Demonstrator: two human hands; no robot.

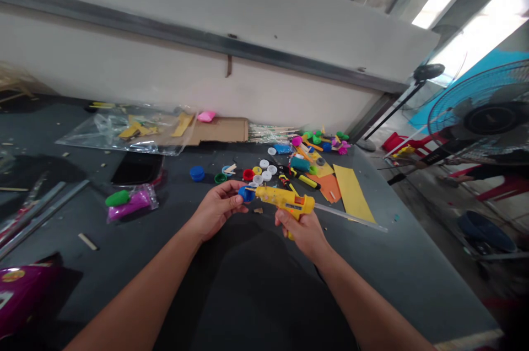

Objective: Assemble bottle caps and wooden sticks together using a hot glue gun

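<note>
The fingers of the left hand (pixel 215 210) are found closed on a round blue plastic bottle cap (pixel 247 193), held touching the nozzle of a yellow plastic hot glue gun (pixel 283 199); its grip is clamped by the right hand (pixel 300 232), near centre.

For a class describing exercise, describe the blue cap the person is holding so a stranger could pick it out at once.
Start at the dark grey worktable. Above it, the left hand holds a blue bottle cap at the nozzle end of a yellow hot glue gun gripped in the right hand. Unlike the other caps scattered on the table, it is held up in the hand.
</note>
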